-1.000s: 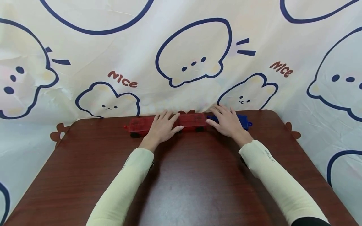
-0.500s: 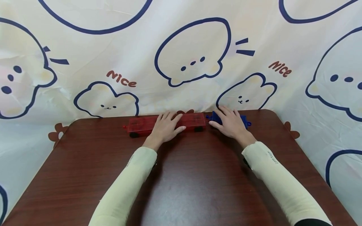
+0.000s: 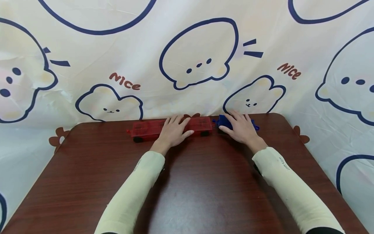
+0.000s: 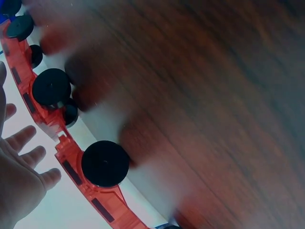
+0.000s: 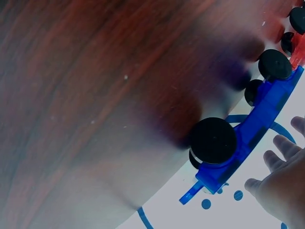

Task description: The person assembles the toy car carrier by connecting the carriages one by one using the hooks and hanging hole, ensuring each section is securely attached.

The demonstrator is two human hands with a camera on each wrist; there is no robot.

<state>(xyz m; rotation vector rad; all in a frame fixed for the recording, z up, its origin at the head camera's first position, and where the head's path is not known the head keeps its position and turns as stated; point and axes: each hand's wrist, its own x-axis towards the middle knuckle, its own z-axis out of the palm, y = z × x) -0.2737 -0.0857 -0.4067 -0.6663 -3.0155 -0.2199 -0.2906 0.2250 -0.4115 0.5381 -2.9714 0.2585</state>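
A see-through red toy train car with black wheels stands at the table's far edge. In the left wrist view it has two red sections meeting at a joint. My left hand lies over its middle in the head view, fingers spread and extended. At its right end is a shorter blue toy train car, its coupling right at the red one. My right hand is over the blue car with fingers extended, covering much of it. Seen from the right wrist, the fingers are beside the blue body.
The dark brown wooden table reaches from the person to the far edge. Behind it and along both sides hangs a white sheet printed with cartoon animals. A small loop sticks out from the blue car's right end.
Both hands have slid slightly to the right over the cars, so more of the blue car's left part shows. The two cars stay about where they were.
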